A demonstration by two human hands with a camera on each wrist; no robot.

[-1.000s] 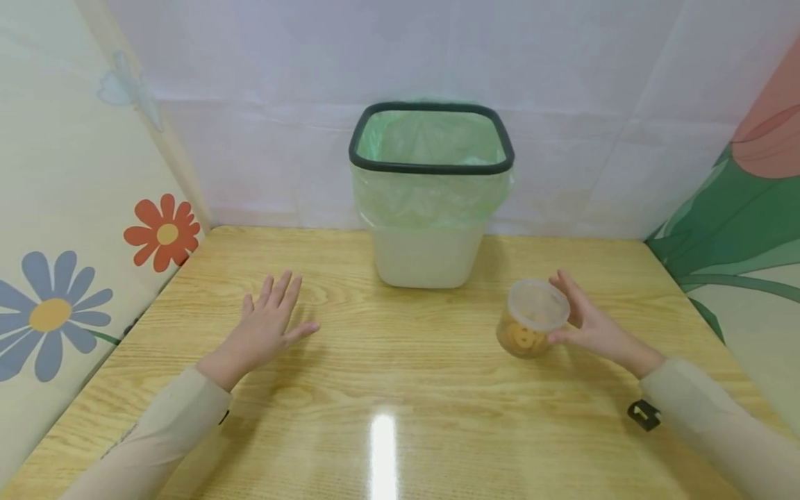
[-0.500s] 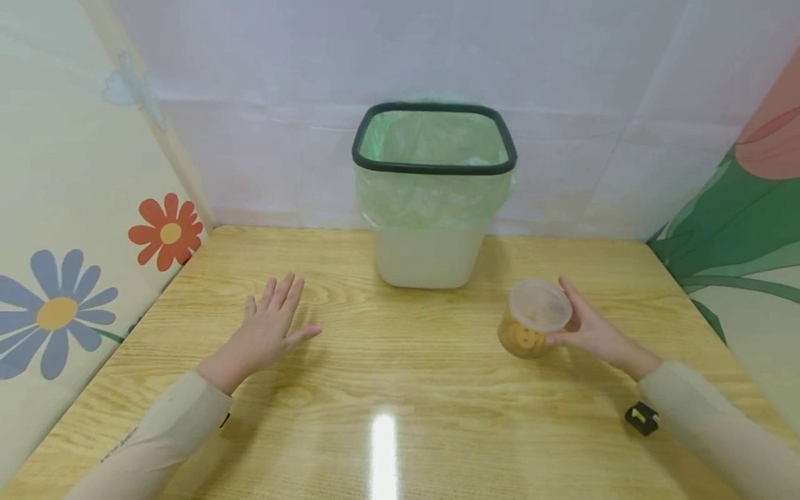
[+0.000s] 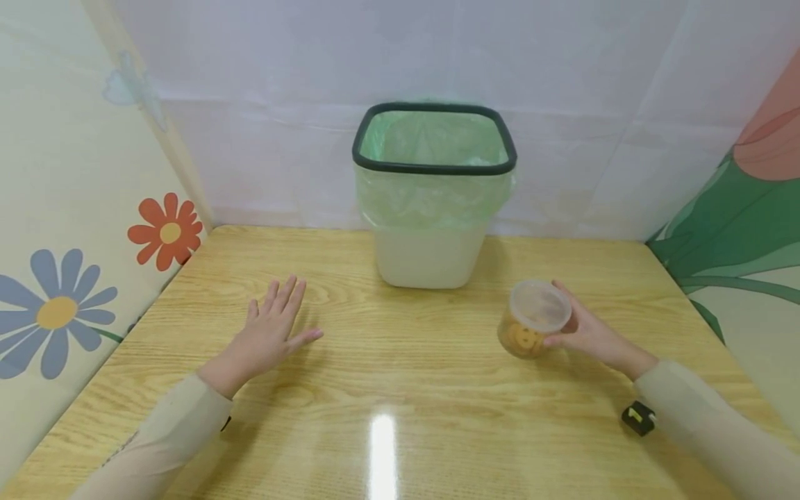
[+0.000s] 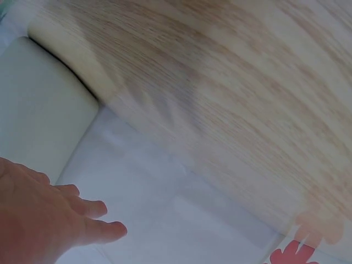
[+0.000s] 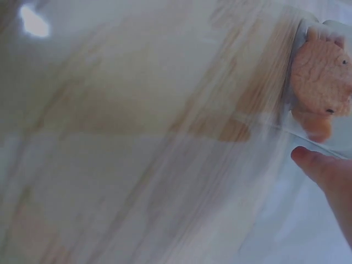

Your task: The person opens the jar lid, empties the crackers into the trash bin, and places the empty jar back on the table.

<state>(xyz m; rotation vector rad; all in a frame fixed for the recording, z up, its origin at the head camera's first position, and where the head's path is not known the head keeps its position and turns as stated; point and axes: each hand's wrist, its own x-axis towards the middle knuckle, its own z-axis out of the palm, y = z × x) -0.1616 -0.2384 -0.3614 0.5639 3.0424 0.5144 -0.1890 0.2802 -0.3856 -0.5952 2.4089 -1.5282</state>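
Observation:
A clear tub [image 3: 523,333] with a translucent lid [image 3: 540,304] stands upright on the right half of the table. Orange pieces with smiling faces [image 5: 322,77] show through its wall. My right hand [image 3: 594,337] curves around the tub's right side, thumb across its near wall and fingers partly hidden behind it. In the right wrist view one fingertip lies right at the tub's edge. On the left, my left hand [image 3: 265,333] is held low over the wood, fingers straight and thumb spread, holding nothing.
A pale trash bin [image 3: 428,257] with a green liner [image 3: 431,201] and dark rim stands at the back centre, against a white cloth [image 3: 281,167]. The wooden table [image 3: 400,375] has floral panels on both sides. A small black box [image 3: 639,418] sits at the right cuff.
My right thumb and fingers have drawn in closer around the tub, the thumb reaching farther over its wall. The left hand has shifted only slightly. The tub has stayed in place.

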